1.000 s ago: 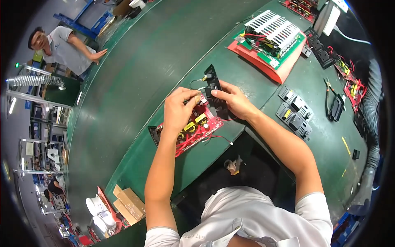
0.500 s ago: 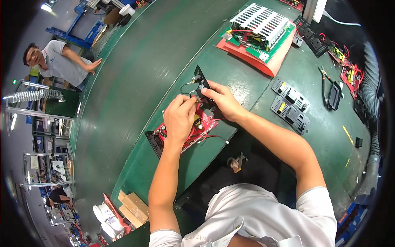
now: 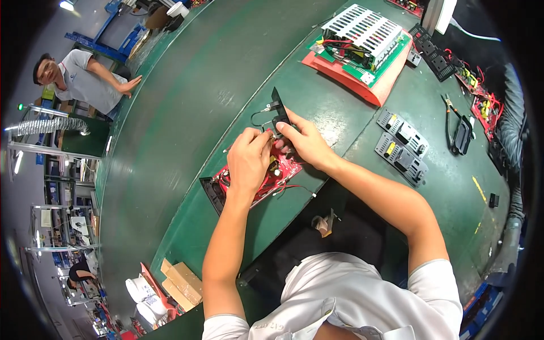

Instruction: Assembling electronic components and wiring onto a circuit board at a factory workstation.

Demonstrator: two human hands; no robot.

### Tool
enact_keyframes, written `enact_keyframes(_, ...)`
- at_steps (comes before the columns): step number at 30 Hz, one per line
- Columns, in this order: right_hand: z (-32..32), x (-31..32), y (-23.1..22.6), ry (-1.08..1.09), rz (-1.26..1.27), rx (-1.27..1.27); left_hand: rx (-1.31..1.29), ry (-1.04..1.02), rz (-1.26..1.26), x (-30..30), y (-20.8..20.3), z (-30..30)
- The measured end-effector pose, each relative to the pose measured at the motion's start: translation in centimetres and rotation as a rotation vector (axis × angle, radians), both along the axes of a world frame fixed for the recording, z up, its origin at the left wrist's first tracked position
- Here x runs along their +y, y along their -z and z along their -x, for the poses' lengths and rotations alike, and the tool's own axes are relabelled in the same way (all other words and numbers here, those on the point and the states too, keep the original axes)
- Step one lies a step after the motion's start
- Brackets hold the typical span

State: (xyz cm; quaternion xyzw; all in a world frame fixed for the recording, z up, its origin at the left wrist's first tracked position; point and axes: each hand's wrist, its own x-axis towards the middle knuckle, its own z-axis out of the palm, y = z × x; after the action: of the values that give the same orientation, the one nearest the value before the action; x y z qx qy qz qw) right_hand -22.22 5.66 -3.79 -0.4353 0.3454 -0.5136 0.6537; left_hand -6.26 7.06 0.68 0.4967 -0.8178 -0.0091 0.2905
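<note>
Upright in my right hand [image 3: 309, 141] is a black end panel [image 3: 277, 107], with a loop of dark wire and small metal terminals on its left side. The fingers of my left hand [image 3: 247, 161] are pinched together close to the panel's lower part, at the wires; what lies between the fingertips is too small to make out. Below both hands a red circuit board [image 3: 283, 173] with red wires and yellow parts lies on the green bench. Another black end panel [image 3: 212, 194] stands at the board's left end. A thin lead with a white connector [image 3: 313, 195] sticks out to the right.
Two grey socket panels [image 3: 401, 148] lie to the right, near orange-handled pliers [image 3: 449, 116] and a black tray [image 3: 463, 136]. A white vented power unit [image 3: 362, 34] rests on orange sheets [image 3: 345, 79] at the back. A cardboard box [image 3: 181, 286] sits lower left. One person [image 3: 90, 79] leans on the bench's far side.
My right hand has tilted the black panel slightly and shifted its fingers lower on it. My left hand stays at the wires, almost unmoved. The whole view has drifted a little.
</note>
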Motion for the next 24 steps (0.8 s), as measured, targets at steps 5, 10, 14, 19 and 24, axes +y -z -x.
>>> enact_keyframes(5,0.2,0.1,-0.1,0.048,0.032,0.095,0.159,0.03,-0.112,-0.4,0.5,-0.3)
enact_keyframes(10,-0.2,-0.4,0.1,-0.041,-0.023,-0.1,0.143,0.016,-0.112,-0.3,0.1,-0.4)
enact_keyframes(14,0.1,-0.2,0.5,-0.017,-0.027,-0.021,0.041,0.058,-0.006,-0.5,0.4,0.0)
enact_keyframes(19,0.1,0.2,0.0,-0.044,0.028,0.06,0.143,0.016,-0.064,0.2,0.1,-0.1)
enact_keyframes(24,-0.5,0.4,-0.4,-0.002,0.065,0.12,0.09,0.038,-0.033,0.2,-0.3,-0.5)
